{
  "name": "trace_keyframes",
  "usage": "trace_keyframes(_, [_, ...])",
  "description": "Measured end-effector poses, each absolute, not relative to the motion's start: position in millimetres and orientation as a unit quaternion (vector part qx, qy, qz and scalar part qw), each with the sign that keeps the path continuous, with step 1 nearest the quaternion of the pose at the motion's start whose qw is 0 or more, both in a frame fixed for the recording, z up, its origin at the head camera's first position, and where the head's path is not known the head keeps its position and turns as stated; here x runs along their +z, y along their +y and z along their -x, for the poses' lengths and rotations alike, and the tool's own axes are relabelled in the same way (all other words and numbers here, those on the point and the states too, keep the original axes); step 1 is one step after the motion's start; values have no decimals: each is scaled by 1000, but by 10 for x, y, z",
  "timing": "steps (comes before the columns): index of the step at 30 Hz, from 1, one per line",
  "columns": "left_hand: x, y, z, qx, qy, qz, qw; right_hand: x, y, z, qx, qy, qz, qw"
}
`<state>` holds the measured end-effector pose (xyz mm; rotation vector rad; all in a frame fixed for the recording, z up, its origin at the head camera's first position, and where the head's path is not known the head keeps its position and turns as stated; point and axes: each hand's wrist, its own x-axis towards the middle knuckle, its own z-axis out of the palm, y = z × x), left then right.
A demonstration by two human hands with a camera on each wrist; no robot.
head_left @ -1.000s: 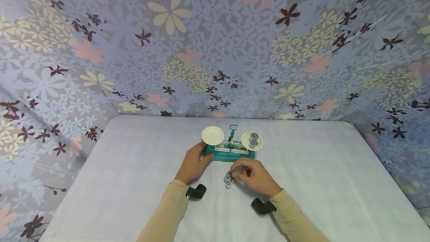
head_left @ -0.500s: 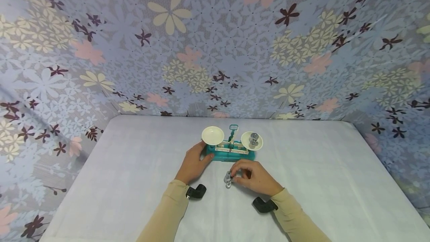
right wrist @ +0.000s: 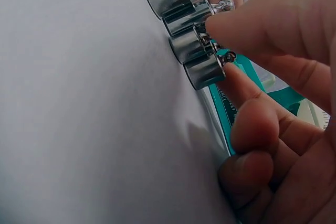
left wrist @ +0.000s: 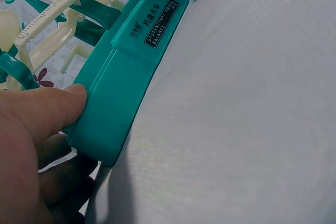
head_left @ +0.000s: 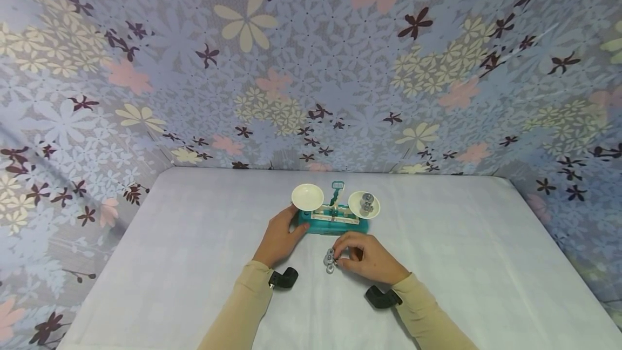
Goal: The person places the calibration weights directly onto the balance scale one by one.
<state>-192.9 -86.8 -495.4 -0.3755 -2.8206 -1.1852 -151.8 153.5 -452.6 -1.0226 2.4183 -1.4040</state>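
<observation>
A teal student tray balance point(head_left: 335, 226) stands on the white-covered table. My left hand point(head_left: 279, 236) holds the left end of its base; in the left wrist view the thumb point(left wrist: 60, 103) lies on the teal edge, with the other fingers behind the end. Below the balance's front stands a small cluster of metal weights point(head_left: 330, 261) with knobbed tops. My right hand point(head_left: 371, 258) is at this cluster, thumb and index finger pinching at the knob of one weight point(right wrist: 205, 72). The pinched spot is partly hidden by the thumb.
Several metal weights point(head_left: 367, 202) stand in the balance's right pan point(head_left: 355, 202). The left pan point(head_left: 308, 197) is white and round. Behind the table point(head_left: 466, 263) rises flower-patterned cloth point(head_left: 350, 80), with more at both sides.
My right hand has shifted slightly at the weights, its thumb and index finger moving within the cluster. The left hand and the balance stay in place.
</observation>
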Motion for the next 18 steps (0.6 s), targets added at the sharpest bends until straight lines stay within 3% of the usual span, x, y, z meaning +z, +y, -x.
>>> trace_keyframes(11, [-4934, -866, 1922, -384, -915, 119, 23, -4827, 1587, 1615, -433, 835, 331, 74])
trace_keyframes(18, [-4939, -864, 1924, -382, -917, 111, 16, -4822, 1588, 1609, -422, 838, 340, 68])
